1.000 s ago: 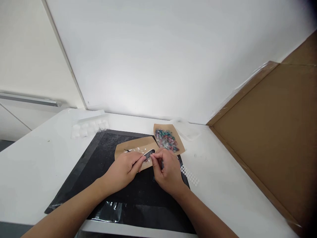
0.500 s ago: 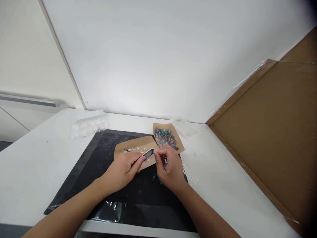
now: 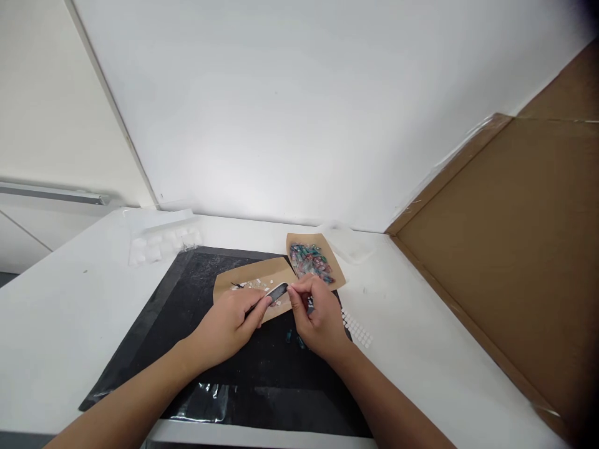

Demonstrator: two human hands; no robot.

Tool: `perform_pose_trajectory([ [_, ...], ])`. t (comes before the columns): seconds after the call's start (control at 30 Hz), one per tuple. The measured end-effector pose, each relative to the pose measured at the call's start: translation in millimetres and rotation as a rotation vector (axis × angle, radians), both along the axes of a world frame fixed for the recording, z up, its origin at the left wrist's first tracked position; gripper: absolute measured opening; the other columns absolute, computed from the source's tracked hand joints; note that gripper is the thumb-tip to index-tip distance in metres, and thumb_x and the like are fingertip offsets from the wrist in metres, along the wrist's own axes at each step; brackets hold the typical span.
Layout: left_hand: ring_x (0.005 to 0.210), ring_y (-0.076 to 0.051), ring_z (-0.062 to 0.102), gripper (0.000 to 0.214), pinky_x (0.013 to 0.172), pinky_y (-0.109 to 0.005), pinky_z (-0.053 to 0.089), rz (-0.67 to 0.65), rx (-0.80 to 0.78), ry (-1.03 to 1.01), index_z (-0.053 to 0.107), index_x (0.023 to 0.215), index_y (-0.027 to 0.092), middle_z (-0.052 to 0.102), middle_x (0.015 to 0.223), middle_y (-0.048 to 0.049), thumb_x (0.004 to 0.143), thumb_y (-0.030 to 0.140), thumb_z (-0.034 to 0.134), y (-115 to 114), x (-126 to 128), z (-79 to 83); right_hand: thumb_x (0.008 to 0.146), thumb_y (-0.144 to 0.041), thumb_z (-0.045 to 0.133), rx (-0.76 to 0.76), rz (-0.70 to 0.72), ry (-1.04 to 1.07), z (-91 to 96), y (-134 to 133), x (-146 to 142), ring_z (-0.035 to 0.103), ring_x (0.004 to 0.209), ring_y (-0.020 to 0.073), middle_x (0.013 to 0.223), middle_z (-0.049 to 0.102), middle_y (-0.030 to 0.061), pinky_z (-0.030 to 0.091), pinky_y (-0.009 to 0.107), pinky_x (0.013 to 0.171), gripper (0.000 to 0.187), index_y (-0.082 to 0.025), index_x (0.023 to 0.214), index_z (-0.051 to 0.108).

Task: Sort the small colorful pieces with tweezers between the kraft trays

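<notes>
Between the two hands, a small dark piece [image 3: 277, 291] is pinched, the left hand [image 3: 228, 325] closed on its near end and the right hand [image 3: 318, 318] gripping its far end with its fingertips, just over brown paper [image 3: 253, 277].

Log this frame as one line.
left hand: holds small dark oblong piece | right hand: pinches its end | below: brown paper sheet with pale bits, on black mat

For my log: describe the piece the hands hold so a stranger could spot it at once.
A black mat lies on the white table. Near its far edge the left hand and right hand pinch a small dark strip, glossy grey-black against the brown paper behind it.
</notes>
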State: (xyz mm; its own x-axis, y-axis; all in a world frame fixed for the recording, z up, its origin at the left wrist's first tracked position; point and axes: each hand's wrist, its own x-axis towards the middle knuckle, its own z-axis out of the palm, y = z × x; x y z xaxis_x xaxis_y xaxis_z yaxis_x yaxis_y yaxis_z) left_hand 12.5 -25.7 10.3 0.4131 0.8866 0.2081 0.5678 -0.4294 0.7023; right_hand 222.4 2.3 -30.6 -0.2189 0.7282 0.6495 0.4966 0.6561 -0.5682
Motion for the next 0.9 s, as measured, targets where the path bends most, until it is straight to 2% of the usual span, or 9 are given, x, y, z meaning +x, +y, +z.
perform_pose_trajectory([
  [0.2, 0.065, -0.014, 0.050, 0.041, 0.066, -0.028, 0.035, 0.013, 0.000, -0.017, 0.046, 0.070, 0.019, 0.052, 0.068, 0.0027, 0.109, 0.031, 0.040, -1.1, 0.9, 2.2, 0.100, -0.022, 0.058, 0.019, 0.006, 0.032, 3.9, -3.1, -0.1, 0.053, 0.066, 0.0163, 0.079, 0.060, 0.0005, 0.042, 0.035, 0.066, 0.009, -0.024, 0.092, 0.054],
  [0.4, 0.065, -0.014, 0.050, 0.040, 0.066, -0.027, 0.036, 0.013, 0.017, -0.014, 0.047, 0.072, 0.020, 0.053, 0.068, 0.0024, 0.109, 0.030, 0.040, -1.2, 1.5, 1.1, 0.100, -0.021, 0.057, 0.036, 0.083, -0.093, 3.3, -6.7, -5.8, 0.055, 0.066, 0.0165, 0.072, 0.055, -0.0025, 0.039, 0.037, 0.071, 0.012, -0.024, 0.089, 0.053],
  [0.6, 0.064, -0.014, 0.052, 0.042, 0.066, -0.028, 0.037, -0.004, 0.023, -0.021, 0.048, 0.070, 0.019, 0.053, 0.065, 0.0024, 0.110, 0.031, 0.039, -0.9, 1.1, -2.0, 0.101, -0.020, 0.057, 0.092, -0.030, -0.085, 4.5, -4.7, -5.3, 0.057, 0.068, 0.0173, 0.075, 0.059, -0.0009, 0.039, 0.037, 0.072, 0.013, -0.024, 0.090, 0.051],
  [0.77, 0.065, -0.014, 0.051, 0.042, 0.067, -0.027, 0.037, -0.009, 0.032, 0.003, 0.049, 0.071, 0.019, 0.054, 0.067, 0.0024, 0.110, 0.030, 0.039, -0.2, 1.5, -2.6, 0.101, -0.019, 0.054, 0.079, 0.071, -0.183, 6.3, -7.0, -8.3, 0.057, 0.070, 0.0171, 0.075, 0.059, -0.0009, 0.039, 0.037, 0.072, 0.015, -0.024, 0.089, 0.048],
  [0.9, 0.064, -0.014, 0.050, 0.042, 0.066, -0.027, 0.037, -0.003, 0.032, -0.004, 0.046, 0.070, 0.019, 0.053, 0.067, 0.0022, 0.110, 0.030, 0.038, 0.0, 2.2, -2.1, 0.101, -0.019, 0.055, 0.099, 0.004, -0.192, 4.8, -5.4, -8.9, 0.056, 0.068, 0.0166, 0.075, 0.059, -0.0011, 0.038, 0.037, 0.073, 0.016, -0.024, 0.088, 0.047],
])
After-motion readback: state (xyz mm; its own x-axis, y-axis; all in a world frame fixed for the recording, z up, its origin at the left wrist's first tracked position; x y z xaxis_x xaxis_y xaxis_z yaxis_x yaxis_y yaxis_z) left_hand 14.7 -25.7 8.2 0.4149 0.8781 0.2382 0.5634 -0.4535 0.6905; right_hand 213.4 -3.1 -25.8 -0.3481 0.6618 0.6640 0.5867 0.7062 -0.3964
